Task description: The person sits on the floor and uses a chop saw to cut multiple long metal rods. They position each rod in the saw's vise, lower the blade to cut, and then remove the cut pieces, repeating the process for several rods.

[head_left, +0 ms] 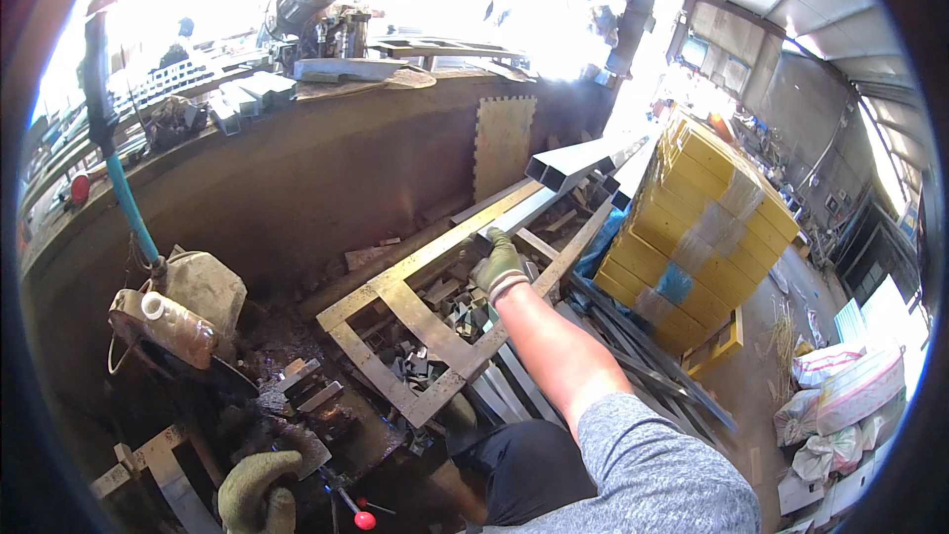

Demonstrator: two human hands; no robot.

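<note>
Right hand [501, 265] grips grey bar [529, 211]; metal frame [425, 324] beneath, yellow stack [647, 222] crowding its right; left hand [259, 494] curled, can't tell hold.

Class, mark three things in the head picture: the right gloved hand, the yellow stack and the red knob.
Right gloved hand [501, 266]: head view, back of the glove.
Yellow stack [657, 222]: head view, side face.
Red knob [365, 520]: head view, middle of the ball.

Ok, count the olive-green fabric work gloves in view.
2: one glove on the right hand, against the long silver metal bar; another glove on the left hand, left of the round red knob. More may be hidden.
</note>
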